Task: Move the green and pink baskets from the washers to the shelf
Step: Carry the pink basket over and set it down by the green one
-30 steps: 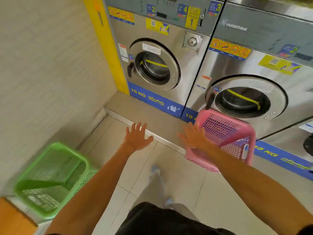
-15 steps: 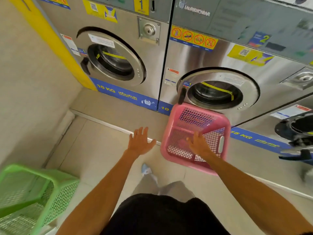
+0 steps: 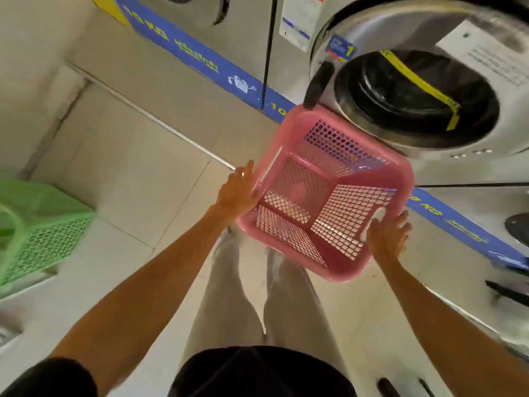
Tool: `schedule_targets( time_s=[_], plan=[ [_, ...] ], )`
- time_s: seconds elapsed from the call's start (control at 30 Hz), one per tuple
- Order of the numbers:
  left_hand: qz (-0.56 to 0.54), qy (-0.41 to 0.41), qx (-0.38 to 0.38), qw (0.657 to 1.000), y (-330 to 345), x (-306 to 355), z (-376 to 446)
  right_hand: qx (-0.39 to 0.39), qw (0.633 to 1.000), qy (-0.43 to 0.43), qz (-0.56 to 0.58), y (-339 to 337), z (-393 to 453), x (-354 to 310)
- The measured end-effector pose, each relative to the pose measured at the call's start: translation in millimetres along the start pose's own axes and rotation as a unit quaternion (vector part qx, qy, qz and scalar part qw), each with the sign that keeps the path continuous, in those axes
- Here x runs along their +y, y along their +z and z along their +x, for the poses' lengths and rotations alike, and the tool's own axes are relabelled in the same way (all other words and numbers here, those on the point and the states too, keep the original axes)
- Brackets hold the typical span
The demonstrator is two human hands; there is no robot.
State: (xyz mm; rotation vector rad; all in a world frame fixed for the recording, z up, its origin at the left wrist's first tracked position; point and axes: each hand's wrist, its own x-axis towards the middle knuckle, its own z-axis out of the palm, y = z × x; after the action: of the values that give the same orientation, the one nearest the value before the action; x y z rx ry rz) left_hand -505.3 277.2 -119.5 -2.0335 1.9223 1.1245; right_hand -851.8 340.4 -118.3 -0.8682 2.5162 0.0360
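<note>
The pink mesh basket sits in front of the right washer's round door, tilted with its open top toward me. My left hand is pressed on the basket's left rim, thumb over the edge. My right hand grips the right side at the handle slot. The green mesh basket is at the far left edge, on a pale ledge, partly cut off by the frame.
Two steel washers stand side by side on a raised step with a blue band along their base. Another dark machine opening is at the right edge. My legs stand on the tiled floor below the basket.
I have stepped closer and look further down. My left hand moved right onto the pink basket's left rim, and my right hand shifted from inside the basket to its right handle.
</note>
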Motion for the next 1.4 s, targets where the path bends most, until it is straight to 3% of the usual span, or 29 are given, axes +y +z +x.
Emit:
schedule_targets(
  time_s=[0.33,0.53,0.73,0.93,1.13,1.4],
  plan=[
    [-0.074,0.042,0.140,0.986,62,-4,52,0.073,0.995,-0.058,-0.023,51,33,27],
    [-0.098,-0.041,0.190,0.976,64,-59,-21,0.038,0.985,-0.158,-0.050,52,-1,-1],
    [-0.156,-0.205,0.222,0.940,21,-134,-149,-0.030,0.950,-0.301,-0.083,63,-86,-89],
    [-0.190,-0.333,0.333,0.861,-21,-226,-258,-0.070,0.884,-0.454,-0.087,78,-208,-218],
    [-0.212,-0.380,0.440,0.785,-52,-307,-322,-0.078,0.809,-0.574,-0.095,107,-318,-335],
    [-0.233,-0.380,0.493,0.747,-114,-395,-348,-0.077,0.743,-0.659,-0.087,120,-415,-457]
  ],
)
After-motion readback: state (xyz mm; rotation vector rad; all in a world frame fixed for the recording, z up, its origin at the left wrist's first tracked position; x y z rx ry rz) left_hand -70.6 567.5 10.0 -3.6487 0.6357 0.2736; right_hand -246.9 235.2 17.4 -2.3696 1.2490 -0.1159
